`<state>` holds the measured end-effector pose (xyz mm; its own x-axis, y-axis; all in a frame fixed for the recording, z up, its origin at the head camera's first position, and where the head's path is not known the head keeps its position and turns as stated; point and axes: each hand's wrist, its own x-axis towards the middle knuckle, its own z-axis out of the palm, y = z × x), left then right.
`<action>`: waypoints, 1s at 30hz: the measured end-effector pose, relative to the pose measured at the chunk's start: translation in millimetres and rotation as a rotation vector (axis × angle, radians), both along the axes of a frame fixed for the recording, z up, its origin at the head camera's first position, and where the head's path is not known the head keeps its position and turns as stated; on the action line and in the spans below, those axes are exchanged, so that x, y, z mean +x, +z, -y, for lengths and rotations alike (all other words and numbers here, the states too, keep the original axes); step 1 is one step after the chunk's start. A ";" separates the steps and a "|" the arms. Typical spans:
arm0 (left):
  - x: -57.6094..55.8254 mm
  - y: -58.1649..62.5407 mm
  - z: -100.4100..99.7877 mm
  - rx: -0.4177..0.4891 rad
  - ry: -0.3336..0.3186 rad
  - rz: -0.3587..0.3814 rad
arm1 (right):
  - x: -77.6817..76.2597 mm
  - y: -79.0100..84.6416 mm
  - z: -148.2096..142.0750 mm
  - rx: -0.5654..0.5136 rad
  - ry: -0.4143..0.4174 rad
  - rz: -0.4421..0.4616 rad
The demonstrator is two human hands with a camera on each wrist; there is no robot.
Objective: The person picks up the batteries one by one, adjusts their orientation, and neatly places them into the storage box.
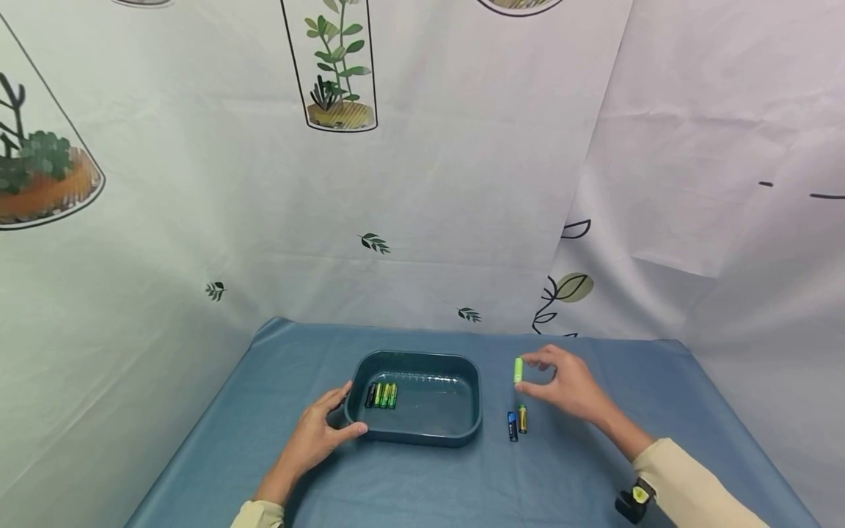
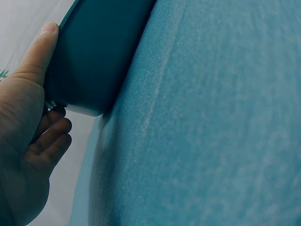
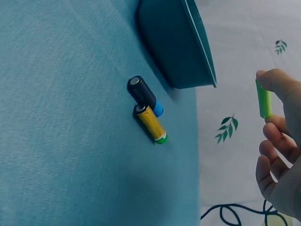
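My right hand (image 1: pixel 566 381) pinches a bright green battery (image 1: pixel 518 370) between thumb and fingertips, holding it upright above the table to the right of a dark teal dish (image 1: pixel 429 418). In the right wrist view the green battery (image 3: pixel 264 100) shows between thumb and index finger. Below that hand, a black-and-blue battery (image 3: pixel 145 96) and a yellow battery with a green end (image 3: pixel 151 124) lie side by side. My left hand (image 1: pixel 317 433) holds the dish's left end, thumb at the front rim and fingers along the side. Several batteries (image 1: pixel 381 396) lie in a row inside, at the left.
A blue cloth (image 1: pixel 554 484) covers the table. White curtains (image 1: pixel 436 183) printed with plants hang behind and at the sides. A black device with a yellow-green spot (image 1: pixel 637 499) is strapped at the right wrist, by a cream sleeve (image 1: pixel 686 484).
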<state>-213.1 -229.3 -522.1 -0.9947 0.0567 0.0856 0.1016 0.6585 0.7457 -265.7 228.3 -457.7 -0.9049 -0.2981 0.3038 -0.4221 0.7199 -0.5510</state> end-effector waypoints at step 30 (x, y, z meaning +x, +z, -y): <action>-0.7 -3.6 0.7 -0.016 0.005 -0.024 | -33.9 32.9 68.9 0.025 0.169 0.043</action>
